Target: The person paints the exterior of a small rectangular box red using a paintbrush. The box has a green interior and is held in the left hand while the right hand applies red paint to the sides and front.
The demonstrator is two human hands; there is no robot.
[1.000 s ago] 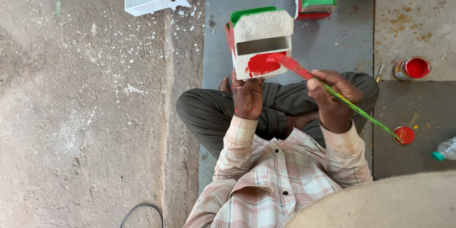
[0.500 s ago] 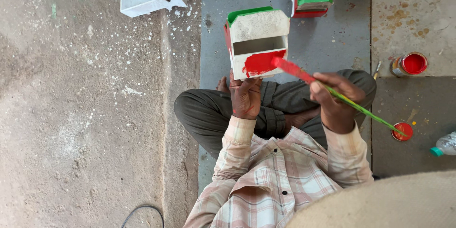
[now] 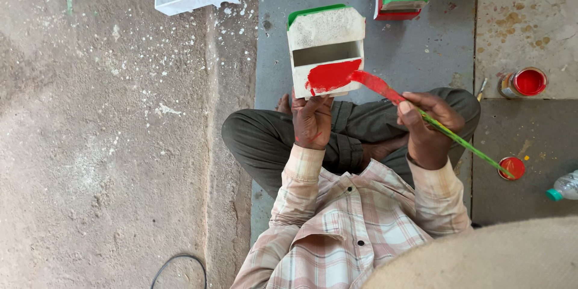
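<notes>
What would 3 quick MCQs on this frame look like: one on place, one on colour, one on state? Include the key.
1. Where does the open paint tin stand?
A. on the floor beyond the right hand
B. on the person's lap
C. on top of the box

2. What colour is the wet paint on the box front?
A. green
B. red
C. blue

3. How far is the box front painted?
A. fully covered
B. untouched
C. partly, one patch at the lower edge

Key: 1 A, the tin sits on the floor past the right hand. 2 B, the patch under the paintbrush is red. 3 C, most of the front is bare white while the left hand holds it up.
</notes>
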